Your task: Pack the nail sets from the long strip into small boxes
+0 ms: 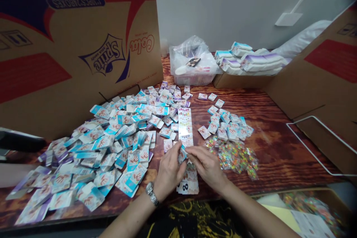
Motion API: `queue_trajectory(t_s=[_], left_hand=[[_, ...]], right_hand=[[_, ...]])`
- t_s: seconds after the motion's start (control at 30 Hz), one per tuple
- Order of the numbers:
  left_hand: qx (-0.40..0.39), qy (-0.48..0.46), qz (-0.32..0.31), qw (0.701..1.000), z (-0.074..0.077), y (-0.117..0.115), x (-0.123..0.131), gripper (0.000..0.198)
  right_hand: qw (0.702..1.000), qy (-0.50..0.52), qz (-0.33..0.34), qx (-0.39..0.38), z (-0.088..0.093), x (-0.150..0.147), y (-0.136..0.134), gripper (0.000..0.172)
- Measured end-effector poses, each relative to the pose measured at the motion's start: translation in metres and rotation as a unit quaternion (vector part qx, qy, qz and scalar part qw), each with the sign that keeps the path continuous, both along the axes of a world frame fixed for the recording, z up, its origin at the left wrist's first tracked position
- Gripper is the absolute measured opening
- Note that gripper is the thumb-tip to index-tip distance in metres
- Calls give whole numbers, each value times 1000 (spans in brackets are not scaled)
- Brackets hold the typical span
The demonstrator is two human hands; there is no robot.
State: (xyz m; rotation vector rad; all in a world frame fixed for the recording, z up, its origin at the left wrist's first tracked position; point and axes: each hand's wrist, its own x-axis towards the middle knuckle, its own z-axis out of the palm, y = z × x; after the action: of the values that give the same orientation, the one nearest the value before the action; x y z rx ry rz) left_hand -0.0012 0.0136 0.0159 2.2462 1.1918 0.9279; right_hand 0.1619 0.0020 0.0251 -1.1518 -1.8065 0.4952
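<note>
Both hands meet over the near half of the long sticker strip (185,128), which lies lengthways on the worktop (279,156). The left hand (168,169), with a wristwatch (150,191) on its wrist, and the right hand (206,165) each pinch one small blue-and-white card (182,154) between thumb and fingertips, so both are closed on it, and the card sits just above the strip. This looks like fine fingertip work on that single card — it would likely go best with a light grip at the card's edges, the heels of the hands steadied on the worktop, and the card kept low over the strip so it cannot slip into the big heap of like cards (106,148) left of the strip. Right of the strip lie a smaller batch of cards (227,126) and, nearer, clear bags of bright little pieces (237,156) — the right wrist is best kept off both
</note>
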Motion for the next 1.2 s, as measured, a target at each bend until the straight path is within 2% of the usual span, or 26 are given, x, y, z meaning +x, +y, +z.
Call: queue_trajectory(t_s=[0.13,0.3,0.5,0.7,0.93,1.0,1.07,1.2], left_hand=[[-12,1,-6,1000,0,-1,-1,57],[13,21,-9,1000,-4,-3,-1,61],[38,66,-30,997,-4,-4,-1,62],[48,129,-49,989,-1,-4,-1,61],[25,106,-70,992,0,-5,-2,60],[19,101,-75,992,0,-4,-4,60],[32,99,-86,991,0,-3,-6,62],[74,106,-104,986,0,0,-11,66]], right_hand=[[1000,-11,-15,21,-5,-1,-3,28],[999,-17,-33,40,-10,-6,-9,30],[999,12,-42,-14,-9,-7,-10,26],[1000,-5,-29,-10,-2,-2,-7,28],[996,-53,-20,67,-7,-4,-14,36],[999,-25,-15,30,-5,-2,-13,33],[998,30,-4,-52,-1,0,-10,29],[961,163,48,-219,10,6,-2,18]])
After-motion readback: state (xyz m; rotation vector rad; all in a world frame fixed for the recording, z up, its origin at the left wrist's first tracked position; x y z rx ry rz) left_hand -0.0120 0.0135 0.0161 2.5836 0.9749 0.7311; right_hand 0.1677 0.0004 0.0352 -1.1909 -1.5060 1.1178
